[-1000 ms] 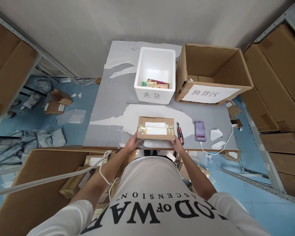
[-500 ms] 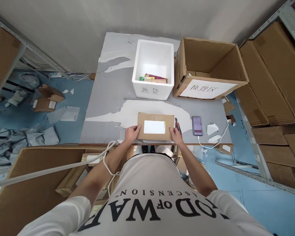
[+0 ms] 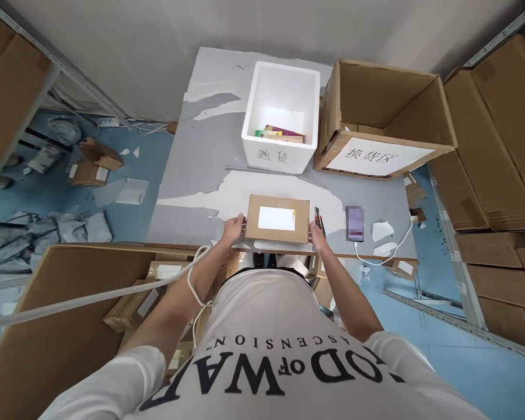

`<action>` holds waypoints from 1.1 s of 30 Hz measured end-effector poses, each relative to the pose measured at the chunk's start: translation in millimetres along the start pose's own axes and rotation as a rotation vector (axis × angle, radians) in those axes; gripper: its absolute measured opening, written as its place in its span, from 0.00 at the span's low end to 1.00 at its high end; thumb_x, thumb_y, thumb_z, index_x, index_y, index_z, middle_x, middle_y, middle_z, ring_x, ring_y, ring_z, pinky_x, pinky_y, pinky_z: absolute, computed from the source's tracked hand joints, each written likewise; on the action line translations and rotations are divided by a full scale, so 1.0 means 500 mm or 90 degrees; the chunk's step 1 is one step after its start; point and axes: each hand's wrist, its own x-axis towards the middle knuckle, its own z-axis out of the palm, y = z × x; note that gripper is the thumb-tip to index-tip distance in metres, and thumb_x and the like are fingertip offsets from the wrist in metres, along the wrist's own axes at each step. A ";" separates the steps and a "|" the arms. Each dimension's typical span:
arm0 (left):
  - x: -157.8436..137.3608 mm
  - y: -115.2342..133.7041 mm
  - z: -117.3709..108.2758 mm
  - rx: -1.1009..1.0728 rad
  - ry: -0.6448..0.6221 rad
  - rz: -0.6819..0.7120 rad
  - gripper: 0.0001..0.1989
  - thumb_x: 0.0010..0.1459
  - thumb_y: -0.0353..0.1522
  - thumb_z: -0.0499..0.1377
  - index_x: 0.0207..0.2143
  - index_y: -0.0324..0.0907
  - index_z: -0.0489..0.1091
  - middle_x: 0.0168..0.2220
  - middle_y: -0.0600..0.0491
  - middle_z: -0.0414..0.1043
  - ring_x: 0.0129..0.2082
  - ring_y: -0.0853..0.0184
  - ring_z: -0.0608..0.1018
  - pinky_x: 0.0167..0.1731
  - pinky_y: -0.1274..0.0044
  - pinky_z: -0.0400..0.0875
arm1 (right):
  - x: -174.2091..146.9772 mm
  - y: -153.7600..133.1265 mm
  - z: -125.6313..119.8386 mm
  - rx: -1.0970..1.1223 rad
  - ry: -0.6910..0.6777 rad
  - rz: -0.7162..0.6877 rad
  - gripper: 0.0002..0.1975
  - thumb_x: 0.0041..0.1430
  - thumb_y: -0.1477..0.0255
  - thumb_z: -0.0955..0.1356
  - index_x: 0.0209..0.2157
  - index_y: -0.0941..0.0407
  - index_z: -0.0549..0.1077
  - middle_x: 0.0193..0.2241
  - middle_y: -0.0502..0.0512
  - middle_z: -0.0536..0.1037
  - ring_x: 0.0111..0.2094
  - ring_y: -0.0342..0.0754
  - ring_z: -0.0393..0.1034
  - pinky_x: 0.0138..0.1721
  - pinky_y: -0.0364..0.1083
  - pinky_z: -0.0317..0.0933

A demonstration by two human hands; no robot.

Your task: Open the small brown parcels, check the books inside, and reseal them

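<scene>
A small brown cardboard box [image 3: 277,235] with a white label [image 3: 276,218] lies near the table's front edge, label upward. My left hand [image 3: 234,229] grips its left side, fingers partly hidden behind the box's edge. At the opposite side my right hand [image 3: 317,236] holds the box's right end. Just beyond the right hand is a red and black box cutter [image 3: 318,218], lying on the table by my fingers.
A white foam box [image 3: 250,116] holding several small colourful packs stands behind, beside a large open carton [image 3: 332,149] with a handwritten sign. A phone [image 3: 354,223] on a white cable and paper scraps [image 3: 382,230] lie rightward. A white cord [image 3: 114,296] crosses my left arm.
My thumbs have slid off the top of the cardboard box to its sides. The whole view has shifted slightly, with the table's contents appearing farther right.
</scene>
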 end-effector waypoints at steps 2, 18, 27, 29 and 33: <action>-0.009 -0.032 -0.011 -0.056 -0.004 0.003 0.26 0.55 0.44 0.53 0.47 0.35 0.74 0.48 0.41 0.76 0.47 0.58 0.78 0.47 0.68 0.70 | -0.015 0.033 -0.006 0.025 0.016 0.007 0.27 0.58 0.49 0.56 0.45 0.55 0.69 0.45 0.62 0.76 0.42 0.53 0.73 0.44 0.54 0.67; -0.077 -0.006 -0.003 -0.030 -0.076 0.159 0.30 0.52 0.50 0.57 0.49 0.38 0.73 0.47 0.47 0.77 0.48 0.56 0.76 0.49 0.71 0.69 | -0.069 0.000 0.027 0.080 -0.037 -0.112 0.20 0.53 0.56 0.67 0.42 0.52 0.63 0.45 0.58 0.75 0.49 0.53 0.69 0.53 0.53 0.62; -0.052 0.110 -0.015 0.170 0.083 0.124 0.26 0.53 0.50 0.55 0.22 0.36 0.75 0.17 0.55 0.64 0.26 0.69 0.70 0.25 0.79 0.58 | -0.035 -0.132 -0.005 -0.121 0.063 -0.041 0.24 0.52 0.44 0.62 0.27 0.52 0.62 0.29 0.53 0.74 0.34 0.49 0.68 0.39 0.48 0.62; -0.044 0.116 -0.013 0.172 0.084 0.116 0.25 0.53 0.50 0.55 0.21 0.37 0.74 0.17 0.55 0.63 0.26 0.69 0.69 0.25 0.79 0.57 | -0.024 -0.132 -0.004 -0.123 0.066 -0.031 0.24 0.51 0.44 0.63 0.27 0.52 0.63 0.29 0.53 0.74 0.33 0.49 0.67 0.38 0.48 0.61; -0.029 0.120 -0.017 0.157 0.071 0.097 0.25 0.52 0.51 0.56 0.21 0.38 0.74 0.18 0.54 0.66 0.27 0.67 0.71 0.26 0.78 0.59 | -0.001 -0.118 -0.009 -0.104 0.052 -0.028 0.26 0.49 0.43 0.64 0.29 0.53 0.65 0.30 0.53 0.74 0.34 0.49 0.67 0.39 0.49 0.62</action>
